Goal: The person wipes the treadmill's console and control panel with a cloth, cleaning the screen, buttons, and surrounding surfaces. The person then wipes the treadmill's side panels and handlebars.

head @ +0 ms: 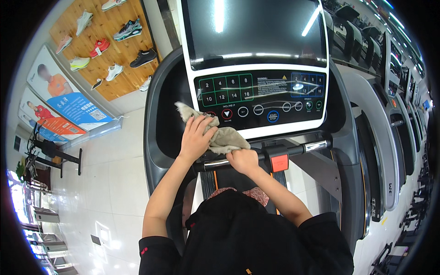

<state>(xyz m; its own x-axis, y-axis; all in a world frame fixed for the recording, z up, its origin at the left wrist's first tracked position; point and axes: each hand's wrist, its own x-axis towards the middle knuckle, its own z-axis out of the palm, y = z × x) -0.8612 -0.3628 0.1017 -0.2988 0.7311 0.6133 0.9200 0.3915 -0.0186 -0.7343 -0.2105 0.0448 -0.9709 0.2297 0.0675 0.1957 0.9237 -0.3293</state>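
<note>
A greyish-beige cloth lies bunched over the lower left corner of a treadmill's control panel. My left hand rests on the cloth with its fingers spread, pressing it at the panel's left edge. The cloth's lower right end is gripped in my right hand, just above the treadmill's front handlebar. Right of that hand, a red safety key sits at the middle of the bar. Above the panel stands a dark glossy screen in a white frame.
More treadmills stand in a row on the right. At the upper left, sports shoes hang on a wooden display board, beside posters. A black metal stand is on the tiled floor at the left.
</note>
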